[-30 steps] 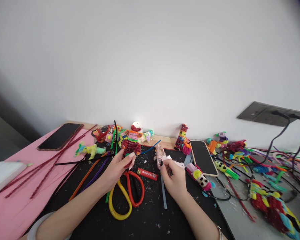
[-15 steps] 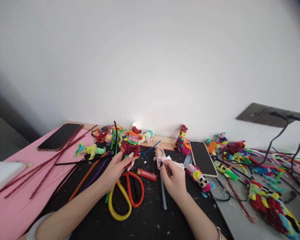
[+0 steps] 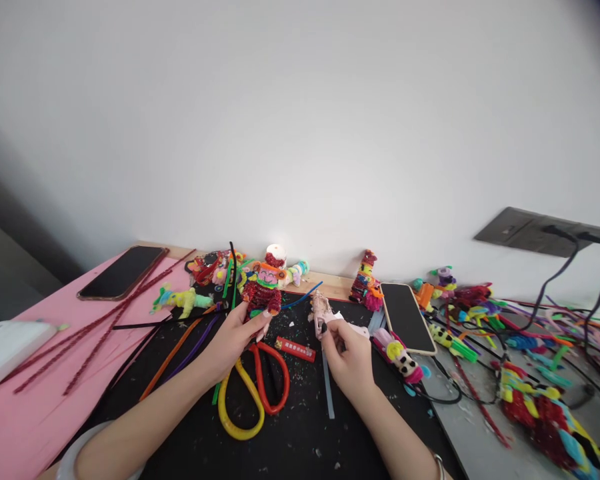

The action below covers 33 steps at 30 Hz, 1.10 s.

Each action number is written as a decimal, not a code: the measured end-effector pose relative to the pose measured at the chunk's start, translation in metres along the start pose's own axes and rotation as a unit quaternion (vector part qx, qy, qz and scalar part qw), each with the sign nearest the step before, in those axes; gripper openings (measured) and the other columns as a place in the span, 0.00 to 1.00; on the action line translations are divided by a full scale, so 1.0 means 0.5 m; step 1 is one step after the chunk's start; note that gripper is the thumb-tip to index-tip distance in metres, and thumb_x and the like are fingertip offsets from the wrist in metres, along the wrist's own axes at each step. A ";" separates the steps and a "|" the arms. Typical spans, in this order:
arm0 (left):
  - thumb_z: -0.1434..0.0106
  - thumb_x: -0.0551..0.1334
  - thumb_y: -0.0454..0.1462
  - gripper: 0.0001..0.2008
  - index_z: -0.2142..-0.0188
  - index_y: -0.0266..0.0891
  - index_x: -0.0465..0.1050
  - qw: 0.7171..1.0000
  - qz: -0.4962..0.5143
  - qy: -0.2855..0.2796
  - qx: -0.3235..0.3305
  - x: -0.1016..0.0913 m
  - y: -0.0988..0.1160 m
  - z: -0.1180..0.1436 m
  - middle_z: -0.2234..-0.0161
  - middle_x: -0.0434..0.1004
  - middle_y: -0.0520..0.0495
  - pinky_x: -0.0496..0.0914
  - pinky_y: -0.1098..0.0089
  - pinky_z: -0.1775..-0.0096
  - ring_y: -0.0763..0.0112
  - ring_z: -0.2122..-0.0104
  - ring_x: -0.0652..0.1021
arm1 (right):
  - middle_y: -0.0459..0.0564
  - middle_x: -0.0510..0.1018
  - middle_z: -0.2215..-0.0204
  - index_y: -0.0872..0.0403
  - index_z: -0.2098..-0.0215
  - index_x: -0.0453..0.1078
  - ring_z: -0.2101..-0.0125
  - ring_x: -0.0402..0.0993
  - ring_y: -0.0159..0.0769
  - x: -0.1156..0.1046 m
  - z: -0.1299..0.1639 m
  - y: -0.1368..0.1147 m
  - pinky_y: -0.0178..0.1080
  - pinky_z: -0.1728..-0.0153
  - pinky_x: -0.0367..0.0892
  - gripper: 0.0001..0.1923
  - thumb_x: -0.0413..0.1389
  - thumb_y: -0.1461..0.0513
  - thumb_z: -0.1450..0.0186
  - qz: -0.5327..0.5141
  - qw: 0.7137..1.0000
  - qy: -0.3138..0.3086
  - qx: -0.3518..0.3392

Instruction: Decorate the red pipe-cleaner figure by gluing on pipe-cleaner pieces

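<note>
Fingers [image 3: 250, 319] of the left hand [image 3: 230, 340] pinched a red doll [image 3: 261, 293]; right hand [image 3: 347, 357] clamped a glue gun [image 3: 323, 312], scissors [image 3: 253, 387] between them.

The black mat [image 3: 290, 433] carries most of the colour; on it the scissors [image 3: 253, 393] have one yellow loop and one red; just right of them a small red bar [image 3: 295, 349] bears pale marks too small to read; the doll [image 3: 263, 293] at the mat's far edge is glittery red with an orange and green head; left of the mat lies pink paper [image 3: 25, 413] crossed by dark red stems [image 3: 95, 333]; right of the mat a phone [image 3: 407, 317] shows a black screen in a pale rim; beside it a figure [image 3: 397, 353] is white with black spots, perhaps pink-topped.
</note>
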<state>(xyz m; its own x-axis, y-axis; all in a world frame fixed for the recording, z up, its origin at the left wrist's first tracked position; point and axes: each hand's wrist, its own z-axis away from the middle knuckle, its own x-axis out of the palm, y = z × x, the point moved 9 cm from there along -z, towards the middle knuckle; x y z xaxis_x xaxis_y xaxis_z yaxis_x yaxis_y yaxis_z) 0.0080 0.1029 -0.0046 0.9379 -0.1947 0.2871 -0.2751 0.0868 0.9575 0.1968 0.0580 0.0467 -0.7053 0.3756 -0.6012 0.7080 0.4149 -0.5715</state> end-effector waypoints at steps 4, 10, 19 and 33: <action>0.41 0.64 0.42 0.13 0.72 0.39 0.63 1.000 -0.011 -0.004 0.005 -0.002 -0.004 0.000 0.80 0.62 0.58 0.56 0.72 0.73 0.77 0.78 0.61 | 0.41 0.65 0.84 0.55 0.76 0.65 0.83 0.61 0.27 0.001 0.000 0.001 0.29 0.80 0.56 0.09 0.50 0.64 0.38 0.001 1.000 -0.002 0.000; 0.43 0.66 0.44 0.13 0.69 0.39 0.65 1.000 0.013 -0.001 -0.005 0.002 0.001 0.003 0.78 0.64 0.57 0.57 0.72 0.72 0.77 0.77 0.62 | 0.41 0.64 0.84 0.55 0.76 0.64 0.84 0.60 0.27 0.000 0.001 0.000 0.28 0.80 0.56 0.09 0.50 0.64 0.38 -0.002 1.000 -0.004 0.002; 0.39 0.62 0.45 0.13 0.71 0.39 0.65 0.999 0.025 -0.028 -0.002 0.014 0.005 0.003 0.77 0.64 0.56 0.56 0.72 0.73 0.77 0.77 0.62 | 0.40 0.64 0.84 0.55 0.77 0.64 0.83 0.61 0.27 0.001 0.003 0.001 0.28 0.80 0.56 0.09 0.50 0.64 0.38 0.003 1.000 -0.001 -0.004; 0.43 0.65 0.46 0.15 0.72 0.39 0.62 0.997 0.074 0.010 -0.003 0.008 0.020 0.003 0.77 0.65 0.56 0.57 0.72 0.72 0.77 0.78 0.63 | 0.40 0.66 0.85 0.55 0.74 0.66 0.85 0.61 0.27 -0.026 -0.001 0.008 0.29 0.81 0.57 0.09 0.50 0.63 0.36 0.041 0.998 0.047 -0.004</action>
<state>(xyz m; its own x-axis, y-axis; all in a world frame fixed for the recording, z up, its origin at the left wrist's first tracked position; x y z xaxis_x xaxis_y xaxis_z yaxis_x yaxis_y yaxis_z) 0.0086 0.1016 0.0063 0.8913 -0.1589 0.4246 -0.4095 0.1197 0.9044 0.2090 0.0552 0.0526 -0.6461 0.4840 -0.5901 0.7629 0.3868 -0.5181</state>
